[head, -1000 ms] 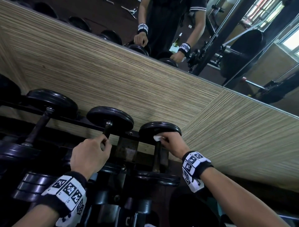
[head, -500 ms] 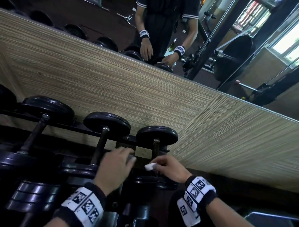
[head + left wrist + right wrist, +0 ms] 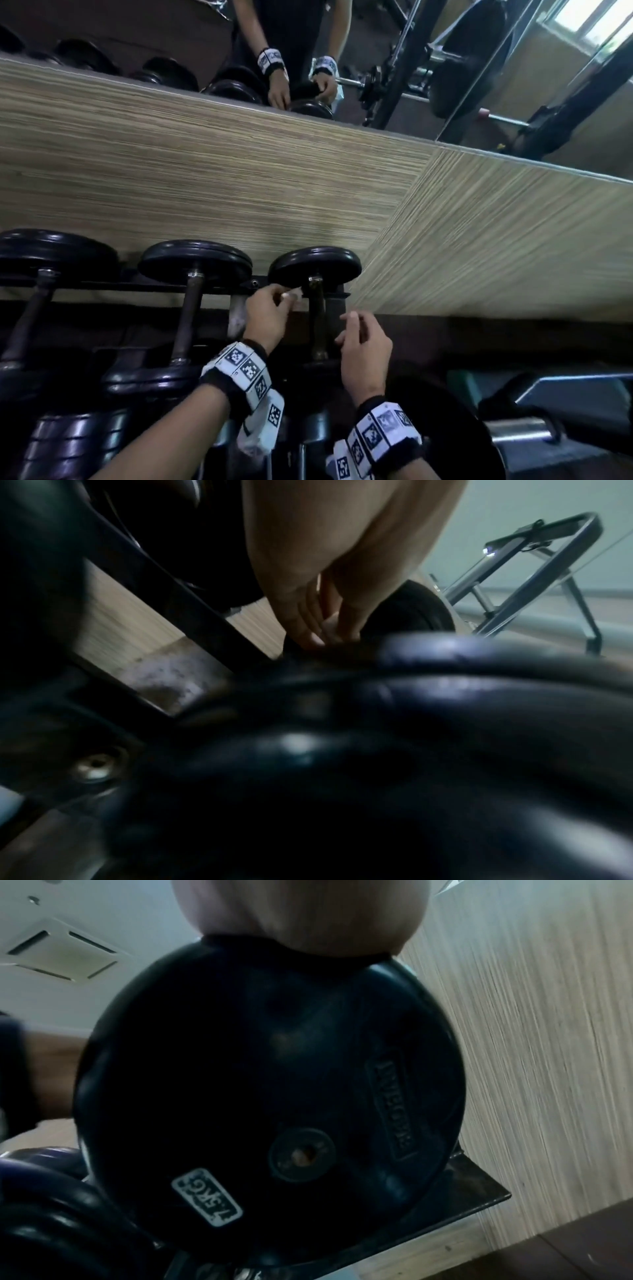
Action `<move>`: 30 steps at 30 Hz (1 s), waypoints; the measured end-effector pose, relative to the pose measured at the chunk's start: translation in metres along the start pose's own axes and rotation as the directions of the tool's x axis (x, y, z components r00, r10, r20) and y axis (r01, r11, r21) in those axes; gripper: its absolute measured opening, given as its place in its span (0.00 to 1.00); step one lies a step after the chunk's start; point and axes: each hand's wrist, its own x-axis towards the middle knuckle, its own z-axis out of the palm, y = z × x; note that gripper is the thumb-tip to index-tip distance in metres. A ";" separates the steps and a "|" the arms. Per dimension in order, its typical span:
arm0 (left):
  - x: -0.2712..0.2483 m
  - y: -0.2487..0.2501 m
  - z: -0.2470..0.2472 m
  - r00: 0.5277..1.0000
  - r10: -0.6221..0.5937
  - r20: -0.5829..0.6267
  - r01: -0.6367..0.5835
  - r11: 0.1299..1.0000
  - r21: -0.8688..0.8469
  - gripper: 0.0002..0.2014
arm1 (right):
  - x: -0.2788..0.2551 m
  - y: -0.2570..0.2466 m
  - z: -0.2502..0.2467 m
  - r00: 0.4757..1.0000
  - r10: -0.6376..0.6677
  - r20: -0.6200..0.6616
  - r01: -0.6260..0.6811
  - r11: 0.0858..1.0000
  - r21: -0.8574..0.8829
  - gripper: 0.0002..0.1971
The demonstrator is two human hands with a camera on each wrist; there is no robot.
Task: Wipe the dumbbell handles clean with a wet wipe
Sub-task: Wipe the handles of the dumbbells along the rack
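My left hand point(image 3: 265, 317) pinches wet wipe point(image 3: 294, 295) at frame center, just beside top of rightmost dumbbell handle point(image 3: 317, 318), likely placed to start stroke. My right hand point(image 3: 364, 346) loosely curled, empty, right of handle. Dumbbells slant on rack point(image 3: 236, 286), so handles exposed.

Black rack point(image 3: 219, 287), apparently three dumbbells point(image 3: 317, 308)

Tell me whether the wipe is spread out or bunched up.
Bunched up: the wet wipe shows only as a small white wad pinched at the left hand fingertips.
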 end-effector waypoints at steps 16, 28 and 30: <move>-0.013 -0.014 0.004 0.836 -0.008 0.548 -0.106 0.979 0.176 0.05 | 0.000 0.005 -0.001 0.999 -0.045 0.004 0.045 0.999 0.010 0.12; 0.017 -0.007 0.016 0.890 -0.075 0.451 0.001 0.987 0.162 0.06 | -0.001 -0.001 -0.003 1.000 0.006 -0.030 -0.005 1.000 0.029 0.11; 0.002 -0.014 0.012 0.797 -0.094 0.597 -0.036 0.979 0.203 0.03 | -0.001 -0.001 -0.003 0.999 0.011 -0.049 -0.010 0.999 0.031 0.12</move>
